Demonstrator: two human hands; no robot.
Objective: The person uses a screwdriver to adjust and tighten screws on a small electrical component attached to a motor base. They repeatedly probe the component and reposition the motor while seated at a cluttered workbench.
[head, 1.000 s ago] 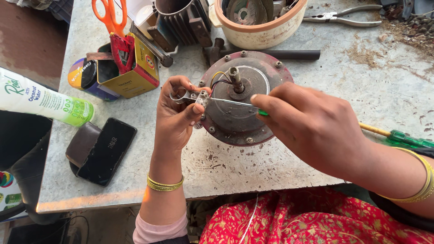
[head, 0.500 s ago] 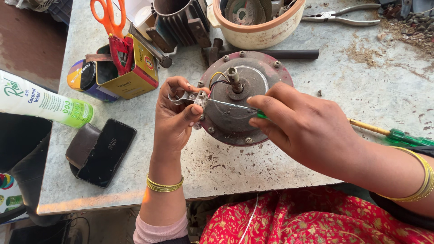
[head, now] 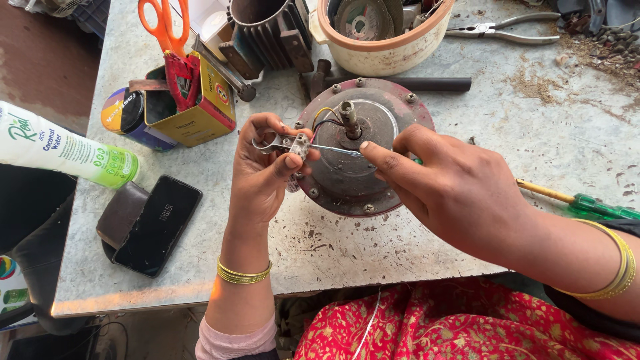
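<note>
Right now the left hand (head: 263,175) pinches a small white connector block (head: 298,145) between thumb and fingertips, holding it at the left rim of a round rusty motor housing (head: 353,177). A bent metal clip (head: 269,143) sticks out of the block to the left, above the curled fingers. The right hand (head: 453,190) has its fingers pressed together around a thin screwdriver (head: 337,151), whose shaft runs left and whose tip meets the connector block. Yellow and dark wires (head: 323,117) arc from the block to the central shaft (head: 349,119) of the housing, which lies flat on the worn grey table (head: 547,133), near its middle. Both wrists carry gold bangles.

Further out to the left, a yellow tin (head: 193,110) holds orange-handled scissors (head: 165,25). A white and green bottle (head: 63,150) lies on its side at the left edge, with a black phone (head: 159,223) resting on a brown wallet (head: 119,213) nearer the person. On the far side stand a finned metal casing (head: 267,30) and a cream bowl (head: 383,57) of parts, with pliers (head: 507,30) to the right. A green-handled screwdriver (head: 587,205) lies to the right, just behind the right forearm.
</note>
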